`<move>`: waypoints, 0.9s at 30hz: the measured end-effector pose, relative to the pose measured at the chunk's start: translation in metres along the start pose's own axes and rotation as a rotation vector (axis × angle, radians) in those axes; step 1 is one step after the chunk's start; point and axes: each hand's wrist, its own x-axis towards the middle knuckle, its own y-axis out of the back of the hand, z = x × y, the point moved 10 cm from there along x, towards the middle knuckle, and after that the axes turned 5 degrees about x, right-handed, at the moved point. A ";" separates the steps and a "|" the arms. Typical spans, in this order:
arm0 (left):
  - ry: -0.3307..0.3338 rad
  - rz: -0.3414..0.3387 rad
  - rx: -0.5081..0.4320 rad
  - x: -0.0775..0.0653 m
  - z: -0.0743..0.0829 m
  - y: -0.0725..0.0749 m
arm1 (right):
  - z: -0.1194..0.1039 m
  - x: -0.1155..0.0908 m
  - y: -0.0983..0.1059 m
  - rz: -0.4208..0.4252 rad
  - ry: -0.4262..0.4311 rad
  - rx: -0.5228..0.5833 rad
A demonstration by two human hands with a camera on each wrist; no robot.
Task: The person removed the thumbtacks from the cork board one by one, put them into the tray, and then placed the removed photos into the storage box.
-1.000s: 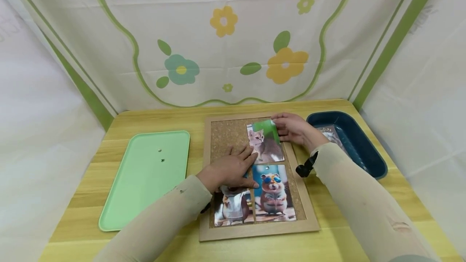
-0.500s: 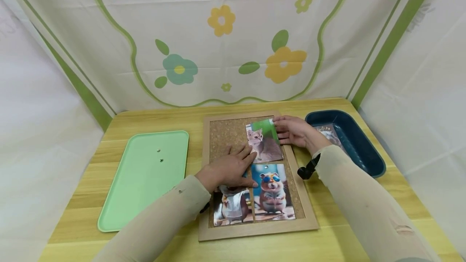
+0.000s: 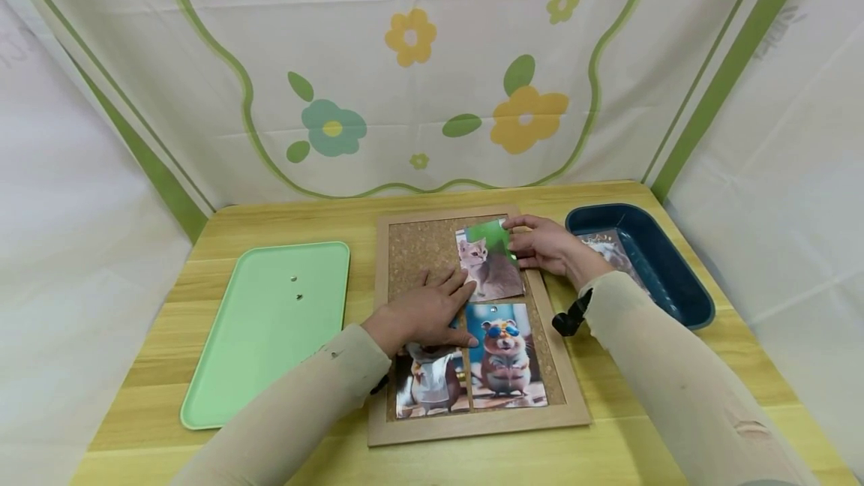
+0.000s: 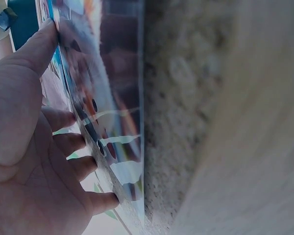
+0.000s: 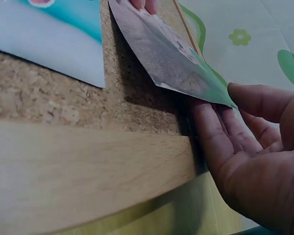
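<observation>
The cat photo [image 3: 491, 265], with a green background, lies over the upper right of the framed corkboard [image 3: 418, 246]. Its right side is lifted off the cork, as the right wrist view shows. My right hand [image 3: 548, 246] pinches the top right corner, fingers beneath the photo and thumb [image 5: 264, 100] at its edge. Spread across the board, my left hand [image 3: 428, 313] touches the cat photo's lower left edge with its fingertips. Its thumb reaches the hamster photo with sunglasses [image 3: 506, 362], which has a metal pin at the top. Another animal photo [image 3: 432, 388] lies partly hidden under that hand.
A light green tray [image 3: 270, 351] on the left holds two small metal pins [image 3: 297, 287]. To the right stands a dark blue bin [image 3: 664, 268] with another photo [image 3: 610, 246] inside. A flowered curtain [image 3: 418, 96] hangs behind the table.
My right hand's fingers have shifted slightly at the cat photo's right edge, which now bends up a little more. The left hand stays in place on the board.
</observation>
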 end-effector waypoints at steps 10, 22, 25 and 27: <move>-0.001 -0.003 -0.006 -0.001 0.000 0.001 | -0.002 0.003 0.002 0.043 0.013 0.023; -0.002 0.001 -0.015 0.000 0.000 0.000 | -0.002 0.002 -0.004 -0.008 0.016 -0.027; -0.004 0.002 -0.013 0.000 -0.001 0.000 | -0.003 0.003 -0.003 0.002 0.024 -0.063; -0.003 0.002 -0.017 0.000 -0.001 -0.001 | -0.002 0.004 -0.002 0.013 0.023 -0.080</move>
